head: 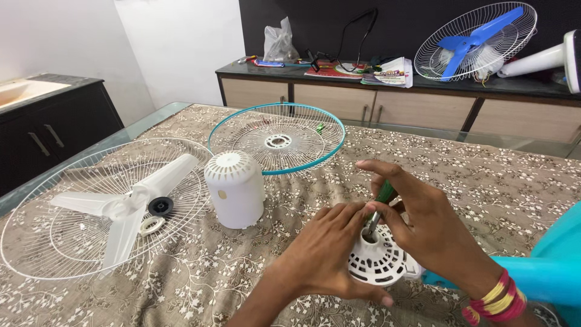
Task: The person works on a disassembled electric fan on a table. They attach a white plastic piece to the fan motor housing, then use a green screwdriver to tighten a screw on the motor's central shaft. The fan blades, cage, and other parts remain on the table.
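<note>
The white vented motor housing (378, 261) sits on the bench (496, 188), near its front edge. The left hand (324, 254) has its grip clamped around it, while the right hand (423, 224) has its grip closed on a green-handled screwdriver (381, 203), tip set into the housing's top.

A white wall (175, 42) fills the upper left of the frame, meeting a dark panelled wall (387, 21) across the top. Below the dark wall runs a long sideboard (387, 100) with a black top and beige doors. At far left stands a black cabinet (57, 130) with a pale countertop. A floral beige tablecloth (484, 181) covers the glass-edged table in the foreground. Light is even and soft.
</note>
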